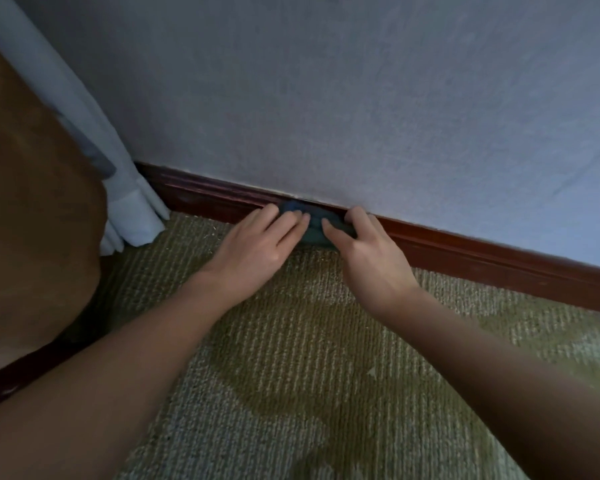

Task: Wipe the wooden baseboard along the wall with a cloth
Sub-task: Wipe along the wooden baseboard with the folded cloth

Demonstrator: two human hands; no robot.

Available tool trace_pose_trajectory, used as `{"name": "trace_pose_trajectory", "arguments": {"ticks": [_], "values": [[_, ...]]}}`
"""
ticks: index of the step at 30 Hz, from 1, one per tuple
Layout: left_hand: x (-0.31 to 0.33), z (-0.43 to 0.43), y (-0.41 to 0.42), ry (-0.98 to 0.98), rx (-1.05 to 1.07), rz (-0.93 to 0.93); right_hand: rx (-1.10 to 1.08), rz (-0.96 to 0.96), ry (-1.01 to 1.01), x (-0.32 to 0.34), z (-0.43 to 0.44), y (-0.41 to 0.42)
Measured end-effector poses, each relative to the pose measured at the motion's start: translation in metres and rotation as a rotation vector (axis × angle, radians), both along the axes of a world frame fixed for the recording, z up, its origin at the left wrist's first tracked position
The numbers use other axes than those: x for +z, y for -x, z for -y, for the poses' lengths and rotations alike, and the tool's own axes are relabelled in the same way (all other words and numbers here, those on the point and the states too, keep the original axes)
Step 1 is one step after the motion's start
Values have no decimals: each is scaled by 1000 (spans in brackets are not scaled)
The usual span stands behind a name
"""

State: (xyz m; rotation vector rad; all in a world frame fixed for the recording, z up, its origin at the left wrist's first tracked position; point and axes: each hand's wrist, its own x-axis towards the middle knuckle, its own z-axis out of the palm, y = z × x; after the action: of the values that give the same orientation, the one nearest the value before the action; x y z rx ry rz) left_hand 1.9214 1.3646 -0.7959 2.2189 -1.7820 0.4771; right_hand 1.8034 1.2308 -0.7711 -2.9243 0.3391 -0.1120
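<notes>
Left forearm [118, 358]: bare, reaching from the near left edge toward the wall.
Right forearm [499, 358]: bare, reaching in from the near right and angled left.
Carpet [291, 368]: ribbed olive-green and grey pile that covers the floor up to the foot of the wall.
Brown furniture [32, 220]: a large rounded brown piece at the left, with a dark wooden edge along its near lower side. What it is cannot be told.
Left hand [253, 247]: palm down, just left of the right hand, its fingers [291, 227] fairly straight and close together, their tips resting on the left part of the cloth.
Right hand [374, 258]: knuckles arched, thumb lying along the top edge of the baseboard and fingers [334, 233] on the front, holding the right part of the cloth between them.
Cloth [313, 232]: dark blue-green and bunched, pressed against the face of the baseboard between the two hands, with its lower edge at the carpet.
Baseboard [482, 258]: dark reddish moulded wood that runs along the bottom of the wall from far left to near right.
Curtain [132, 209]: pale folds hanging at the far left, with the hem on the carpet against the end of the baseboard.
Wall [361, 98]: pale blue-grey and lightly textured.
</notes>
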Motion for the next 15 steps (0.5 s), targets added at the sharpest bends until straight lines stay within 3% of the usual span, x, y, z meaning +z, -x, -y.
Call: {"name": "trace_pose_trajectory", "arguments": {"ticks": [5, 8, 15], "values": [[-4, -1, 9, 22, 75, -70, 31, -70, -1, 2, 2, -2], [-1, -8, 3, -15, 84, -10, 89, -106, 29, 6, 1, -6], [-4, 12, 19, 82, 38, -19, 73, -57, 98, 15, 14, 9]]}}
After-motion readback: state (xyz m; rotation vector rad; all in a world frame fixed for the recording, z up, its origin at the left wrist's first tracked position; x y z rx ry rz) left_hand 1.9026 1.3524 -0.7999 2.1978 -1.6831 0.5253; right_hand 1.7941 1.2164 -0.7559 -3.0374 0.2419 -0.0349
